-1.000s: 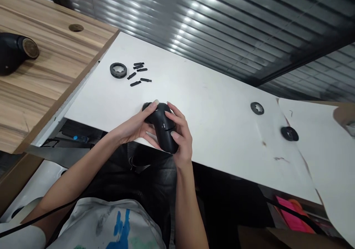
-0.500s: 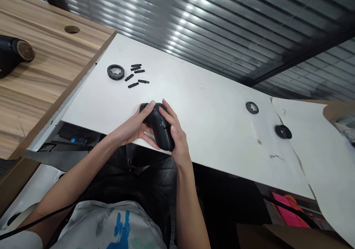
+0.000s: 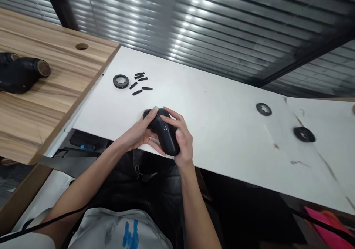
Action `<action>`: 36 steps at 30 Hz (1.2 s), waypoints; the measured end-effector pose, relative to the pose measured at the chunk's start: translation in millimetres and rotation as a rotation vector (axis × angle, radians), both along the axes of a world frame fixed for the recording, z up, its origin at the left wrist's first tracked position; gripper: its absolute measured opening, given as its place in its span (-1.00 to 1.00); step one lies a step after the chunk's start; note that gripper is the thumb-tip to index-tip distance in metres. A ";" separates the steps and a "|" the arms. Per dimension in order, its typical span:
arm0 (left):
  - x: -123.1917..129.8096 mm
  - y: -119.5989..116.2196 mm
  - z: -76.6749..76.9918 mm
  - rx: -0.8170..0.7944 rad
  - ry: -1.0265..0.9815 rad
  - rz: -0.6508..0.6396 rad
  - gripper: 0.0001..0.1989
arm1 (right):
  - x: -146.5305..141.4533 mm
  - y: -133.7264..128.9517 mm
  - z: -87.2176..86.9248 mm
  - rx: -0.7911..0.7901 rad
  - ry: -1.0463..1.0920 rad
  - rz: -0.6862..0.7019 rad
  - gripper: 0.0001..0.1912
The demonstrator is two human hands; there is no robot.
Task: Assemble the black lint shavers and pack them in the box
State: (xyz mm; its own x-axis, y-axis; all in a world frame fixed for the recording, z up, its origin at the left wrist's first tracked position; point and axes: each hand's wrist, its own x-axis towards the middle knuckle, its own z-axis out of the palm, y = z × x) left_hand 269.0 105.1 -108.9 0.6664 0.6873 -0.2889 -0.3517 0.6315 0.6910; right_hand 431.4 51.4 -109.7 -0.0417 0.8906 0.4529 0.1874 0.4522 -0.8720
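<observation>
A black handheld device (image 3: pixel 167 136) with a rounded grip is held between both hands over the white table's front edge. My left hand (image 3: pixel 140 132) is wrapped round its head end, thumb on top. From the other side, my right hand (image 3: pixel 183 138) grips the body, with fingers across its upper face. Beyond them on the table lie a thick black ring (image 3: pixel 121 81) with a notched inside and several small black strips (image 3: pixel 137 92). Farther right rest a flat notched ring (image 3: pixel 263 109) and a round black part (image 3: pixel 304 134).
At the left is a wood-grain desk (image 3: pixel 63 78) bearing black devices (image 3: pixel 23 73). The white table (image 3: pixel 216 130) runs rightward, with metal blinds (image 3: pixel 222 30) behind it. A blue-capped bottle (image 3: pixel 87 147) is below at the left, and something pink (image 3: pixel 328 228) is at the lower right.
The view has shifted, so the desk devices show more and the right-hand table parts sit farther right. Both hands keep hold of the black device, which has turned slightly.
</observation>
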 end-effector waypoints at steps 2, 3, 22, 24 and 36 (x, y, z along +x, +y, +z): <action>1.1 0.9 -1.9 -0.015 -0.003 -0.003 -0.25 | 1.7 0.7 -1.1 0.007 0.003 0.004 -0.59; 1.4 1.4 -2.5 -0.022 -0.003 -0.011 -0.23 | 2.8 1.0 -1.9 0.006 0.005 0.004 -0.60; 0.7 7.6 -9.5 -0.028 -0.093 -0.073 -0.14 | 11.8 2.6 -9.7 -0.116 0.051 -0.012 -0.63; 0.8 7.1 -11.6 -0.016 -0.109 -0.085 -0.18 | 12.9 2.5 -8.9 -0.121 0.038 -0.009 -0.64; 1.1 7.3 -11.1 -0.016 -0.107 -0.062 -0.16 | 13.5 2.5 -10.3 -0.148 0.051 -0.032 -0.64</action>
